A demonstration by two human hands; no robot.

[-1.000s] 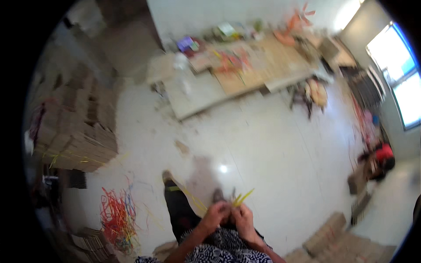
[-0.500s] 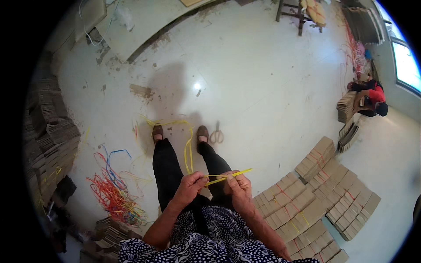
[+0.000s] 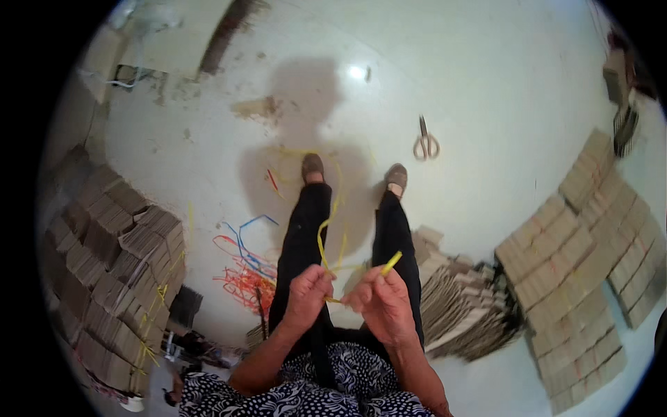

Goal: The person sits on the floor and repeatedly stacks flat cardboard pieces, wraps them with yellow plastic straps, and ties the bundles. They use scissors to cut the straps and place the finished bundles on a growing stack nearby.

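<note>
My L grip (image 3: 310, 292) & R grip (image 3: 382, 299), lower ctr of frame, both pinch yellow strap (image 3: 321, 238). Scissors (image 3: 424, 133) on floor (image 3: 493, 104), upper R of ctr; cardboard stacks (image 3: 573, 250) at R.

Small cardboard-packing workshop, from where I'm standing. Cardboard stacks (image 3: 104, 278) left, some tied yellow; cardboard bundles (image 3: 549, 260) laid out right; red strapping heap (image 3: 248, 287) and scissors (image 3: 423, 132) on the floor (image 3: 479, 187); yellow strap (image 3: 392, 262) being handled.
</note>
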